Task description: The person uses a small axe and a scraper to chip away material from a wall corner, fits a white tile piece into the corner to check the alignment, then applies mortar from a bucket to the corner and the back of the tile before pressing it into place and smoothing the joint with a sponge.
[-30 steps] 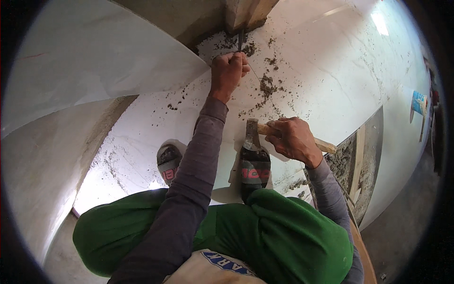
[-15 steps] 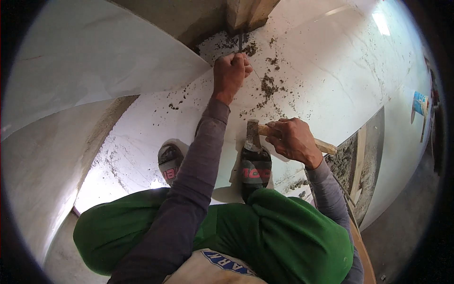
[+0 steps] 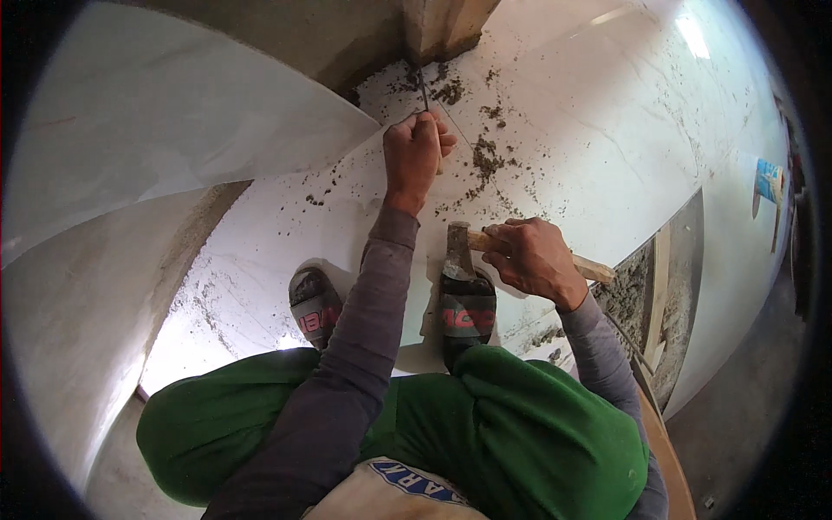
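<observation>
My left hand (image 3: pixel 416 154) is closed around a thin metal chisel (image 3: pixel 423 89), whose tip points at the joint between white marble floor tiles (image 3: pixel 607 147) near a wall corner. My right hand (image 3: pixel 533 257) grips the wooden handle of a hammer (image 3: pixel 458 245), held low above my right foot, a little behind the left hand. Grey mortar crumbs (image 3: pixel 485 156) lie scattered around the chisel's tip.
I squat in green trousers with dark sandals (image 3: pixel 314 305) on the tile. A grey wall and a wooden door frame (image 3: pixel 442 26) stand ahead. An open trench with mortar and a wooden strip (image 3: pixel 654 303) runs at the right. A white slab (image 3: pixel 156 130) leans at the left.
My left hand with the chisel has shifted slightly, the tool now showing above the fist. The right hand with the hammer stays low in nearly the same place.
</observation>
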A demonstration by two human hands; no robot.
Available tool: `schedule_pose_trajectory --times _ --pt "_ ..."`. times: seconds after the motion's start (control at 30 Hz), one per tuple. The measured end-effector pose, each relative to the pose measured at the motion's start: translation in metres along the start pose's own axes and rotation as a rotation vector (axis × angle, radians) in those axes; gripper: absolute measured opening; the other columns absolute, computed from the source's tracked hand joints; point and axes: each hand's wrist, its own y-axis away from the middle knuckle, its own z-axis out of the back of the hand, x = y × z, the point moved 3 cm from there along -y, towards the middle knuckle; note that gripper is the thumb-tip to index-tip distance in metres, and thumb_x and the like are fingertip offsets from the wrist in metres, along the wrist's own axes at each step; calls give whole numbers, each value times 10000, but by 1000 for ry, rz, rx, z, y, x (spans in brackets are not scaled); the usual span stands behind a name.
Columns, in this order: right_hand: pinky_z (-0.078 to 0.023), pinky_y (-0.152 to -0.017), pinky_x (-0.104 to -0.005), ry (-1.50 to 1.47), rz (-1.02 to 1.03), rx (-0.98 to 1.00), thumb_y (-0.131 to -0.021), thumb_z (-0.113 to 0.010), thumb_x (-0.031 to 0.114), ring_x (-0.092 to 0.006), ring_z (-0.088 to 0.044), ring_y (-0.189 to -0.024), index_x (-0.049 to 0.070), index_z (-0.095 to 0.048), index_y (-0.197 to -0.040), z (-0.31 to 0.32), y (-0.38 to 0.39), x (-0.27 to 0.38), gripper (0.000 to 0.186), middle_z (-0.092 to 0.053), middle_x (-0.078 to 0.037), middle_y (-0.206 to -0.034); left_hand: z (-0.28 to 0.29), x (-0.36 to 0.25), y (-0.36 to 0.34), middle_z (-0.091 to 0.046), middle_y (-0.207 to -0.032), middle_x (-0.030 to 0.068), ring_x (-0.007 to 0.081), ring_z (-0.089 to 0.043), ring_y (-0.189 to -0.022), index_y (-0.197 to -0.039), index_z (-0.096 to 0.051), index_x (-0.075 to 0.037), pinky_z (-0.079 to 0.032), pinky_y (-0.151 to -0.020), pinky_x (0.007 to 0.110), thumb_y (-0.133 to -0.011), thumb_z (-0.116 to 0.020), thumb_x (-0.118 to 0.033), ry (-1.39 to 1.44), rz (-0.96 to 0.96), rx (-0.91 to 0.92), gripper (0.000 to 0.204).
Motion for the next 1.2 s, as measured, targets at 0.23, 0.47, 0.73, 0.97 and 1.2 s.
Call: schedule_pose_trajectory --times 0.23,0.47,0.73,0.97,1.2 --pt "-573 -706 -486 10 36 29 -787 -791 216 -397 -696 -756 80 -745 -985 -6 -3 -5 245 -712 -158 -821 10 -4 -23 -756 -953 115 156 -737 -853 -1257 -679 55 -604 -738 290 -1062 -539 -336 -214 63 147 459" --pt "-573 -712 -506 4 53 17 -795 -760 212 -400 -700 -784 95 -720 -898 -4 -16 -4 161 -705 -161 -827 13 -6 -24 -732 -1029 112 159 -736 -876 -1270 -681 51 -609 -769 305 -1064 -545 -358 -162 35 223 478" --pt "-579 -699 -501 84 64 23 -776 -760 219 -397 -709 -779 86 -736 -907 -2 -28 -1 188 -701 -181 -805 17 -26 -19 -701 -883 56 121 -702 -748 -1165 -705 75 -575 -665 269 -1066 -507 -291 -240 -5 186 427" --pt "-561 -714 -491 139 36 119 -785 -768 180 -388 -698 -777 67 -749 -930 4 -43 8 184 -713 -167 -806 15 -25 -26 -659 -832 18 77 -582 -674 -1181 -712 46 -485 -579 251 -1056 -500 -303 -231 -34 182 427" --pt "-556 -704 -492 113 125 64 -770 -763 165 -388 -697 -757 61 -747 -899 3 -42 10 166 -708 -164 -789 15 -29 -26 -610 -776 -14 70 -529 -658 -1231 -695 35 -433 -532 254 -1037 -511 -343 -323 -59 193 463"
